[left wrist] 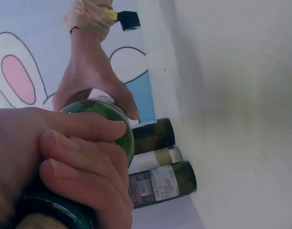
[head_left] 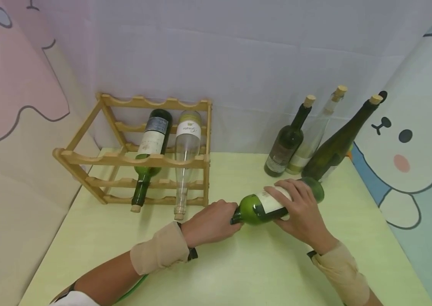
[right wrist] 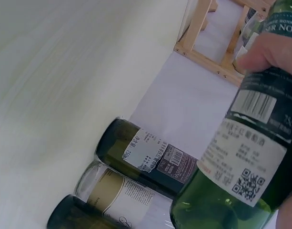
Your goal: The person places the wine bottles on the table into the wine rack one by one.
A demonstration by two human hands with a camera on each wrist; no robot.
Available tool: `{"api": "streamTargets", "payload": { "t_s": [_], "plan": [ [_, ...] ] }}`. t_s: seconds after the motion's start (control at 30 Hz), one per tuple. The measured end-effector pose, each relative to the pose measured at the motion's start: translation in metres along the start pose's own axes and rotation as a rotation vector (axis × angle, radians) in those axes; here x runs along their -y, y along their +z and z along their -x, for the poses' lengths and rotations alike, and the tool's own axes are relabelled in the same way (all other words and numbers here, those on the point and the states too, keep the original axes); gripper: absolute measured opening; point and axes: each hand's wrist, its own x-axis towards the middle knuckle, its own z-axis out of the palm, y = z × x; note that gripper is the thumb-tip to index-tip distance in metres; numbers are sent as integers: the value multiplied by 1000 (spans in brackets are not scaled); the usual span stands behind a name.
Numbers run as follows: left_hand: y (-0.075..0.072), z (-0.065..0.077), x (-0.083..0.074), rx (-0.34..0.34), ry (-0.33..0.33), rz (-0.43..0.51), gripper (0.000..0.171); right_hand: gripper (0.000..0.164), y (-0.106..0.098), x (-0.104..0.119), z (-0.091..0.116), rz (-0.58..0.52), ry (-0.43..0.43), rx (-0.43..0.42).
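Pale table (head_left: 238, 272); wooden rack (head_left: 131, 160) at back L w/ 2 bottles lying in it, necks to front: green one (head_left: 152, 142) & clear one (head_left: 187, 146). Back R, 3 corked bottles stand close tog.: tall green (head_left: 336, 146), clear (head_left: 312, 142), shorter dark (head_left: 286, 142). Held bottle (head_left: 253, 210), green, is sideways in front of that trio, neck to L. R hand (head_left: 301, 208): fingers curled round its body. L hand (head_left: 213, 223): fingers wrapped round neck. Prob. a cork (left wrist: 41, 222) at its mouth, mostly cut off in L wrist view.
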Motion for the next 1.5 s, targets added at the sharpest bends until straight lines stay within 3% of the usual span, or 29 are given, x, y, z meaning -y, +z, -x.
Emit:
{"api": "streamTargets", "payload": {
  "t_s": [0.13, 0.33, 0.6, 0.77, 1.0, 1.2, 1.5],
  "plan": [
    [-5, 4, 5, 17, 29, 35, 34, 105, -2, -2, 2, -43, -10, 45],
    [-11, 9, 15, 75, -3, 99, 29, 84, -12, -4, -2, -198, -60, 24],
    [-19, 19, 14, 118, 6, 78, 17, 76, -32, -12, -3, -321, 60, -33],
    [-26, 29, 9, 141, 15, 40, 16, 67, -33, -25, 3, -445, 135, -96],
    [-38, 40, 8, 161, 1, 69, 17, 41, -24, -36, 12, -597, 192, -269],
    [-55, 52, 17, 154, 23, 18, 19, 41, -18, -39, 9, -723, 341, -287],
    [-79, 74, 27, 166, 24, 40, 16, 26, -7, -45, -3, -731, 635, -287]
  ]
}}
